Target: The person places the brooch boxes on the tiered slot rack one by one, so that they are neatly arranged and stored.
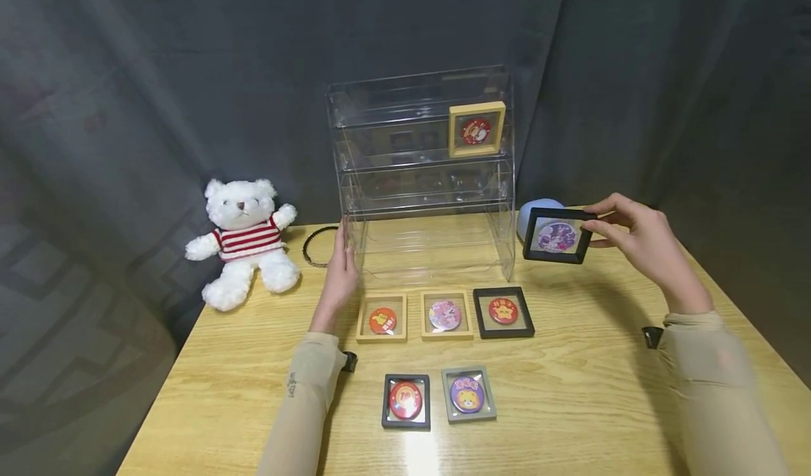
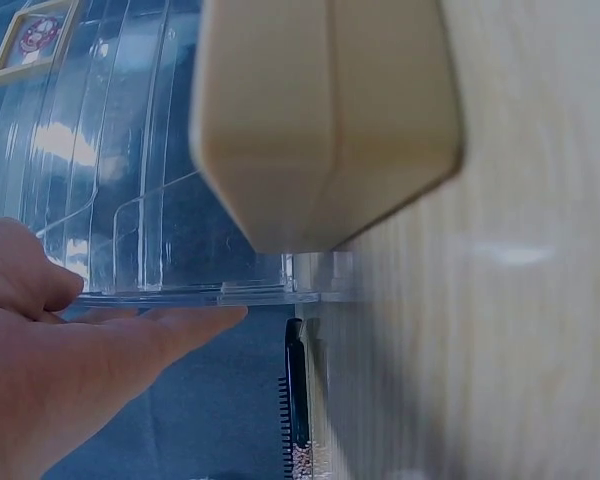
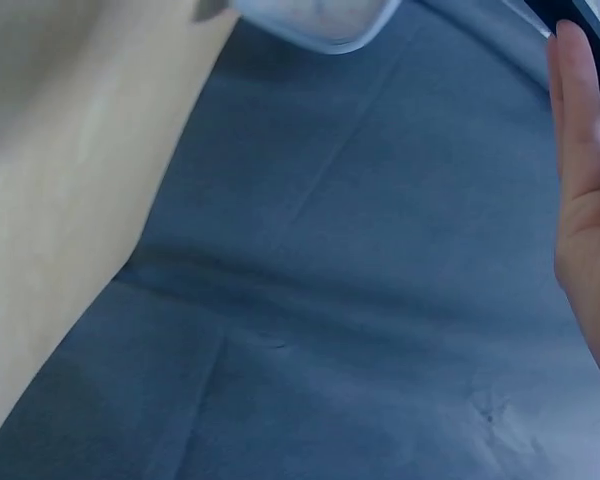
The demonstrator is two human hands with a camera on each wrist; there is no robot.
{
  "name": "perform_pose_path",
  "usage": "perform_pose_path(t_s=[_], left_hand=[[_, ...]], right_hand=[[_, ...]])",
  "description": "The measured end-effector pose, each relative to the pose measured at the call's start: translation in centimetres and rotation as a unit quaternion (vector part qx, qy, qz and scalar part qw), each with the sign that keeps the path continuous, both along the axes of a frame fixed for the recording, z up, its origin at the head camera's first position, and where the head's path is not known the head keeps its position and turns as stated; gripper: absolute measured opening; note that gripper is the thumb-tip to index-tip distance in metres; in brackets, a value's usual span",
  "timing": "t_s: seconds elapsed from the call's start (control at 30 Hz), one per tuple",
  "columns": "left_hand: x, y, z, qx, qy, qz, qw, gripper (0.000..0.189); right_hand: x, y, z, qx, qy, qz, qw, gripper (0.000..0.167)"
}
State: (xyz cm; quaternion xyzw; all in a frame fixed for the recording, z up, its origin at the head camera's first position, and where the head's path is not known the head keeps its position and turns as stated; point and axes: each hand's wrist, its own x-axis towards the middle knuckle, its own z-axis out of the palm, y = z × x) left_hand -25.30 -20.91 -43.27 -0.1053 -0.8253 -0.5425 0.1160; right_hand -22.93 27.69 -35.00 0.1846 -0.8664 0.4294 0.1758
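My right hand (image 1: 640,236) pinches the right edge of a black display frame (image 1: 585,240) with a purple cartoon badge inside, held up over the table. In the right wrist view, part of that frame shows at the top right corner. With straight fingers, my left hand (image 1: 342,275) touches the left side of a clear tiered display rack (image 1: 418,205). The left wrist view shows those fingers (image 2: 180,335) lying flat along the rack's side panel. A yellow-framed red badge (image 1: 476,131) stands at the right of an upper tier.
Before the rack lie two yellow frames (image 1: 383,336) (image 1: 446,335) and a black frame (image 1: 503,333). Nearer are another black frame (image 1: 406,425) and a grey frame (image 1: 472,416). A white teddy bear (image 1: 243,243), a dark ring (image 1: 306,247) and a blue rounded object (image 1: 538,207) flank the rack.
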Motion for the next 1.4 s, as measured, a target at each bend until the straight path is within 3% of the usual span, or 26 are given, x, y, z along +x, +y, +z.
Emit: perform_pose_path(t_s=[0.63,0.9,0.97,1.0,1.4], left_hand=[[-0.2,-0.9,-0.1,-0.010,-0.020,0.006,0.9997,0.065],[0.1,-0.4,0.3,-0.009,-0.006,0.003,0.9999,0.065],[0.1,-0.2,0.3,-0.013,-0.006,0.000,0.9999,0.065],[-0.3,-0.4,-0.2,-0.015,-0.004,-0.001,0.9999,0.065],[0.0,0.0,0.1,-0.010,-0.014,0.000,0.9998,0.065]], right_hand=[[-3.5,-5.6,5.3,-0.043,0.054,-0.029,0.9972,0.014],[-4.7,-8.6,7.9,-0.065,0.080,-0.038,0.9939,0.016],[-5.1,-9.3,8.3,-0.073,0.085,-0.037,0.9931,0.016],[-5.3,-9.6,8.5,-0.075,0.086,-0.036,0.9928,0.017],[-7.2,-13.5,10.6,-0.076,0.096,-0.037,0.9918,0.016]])
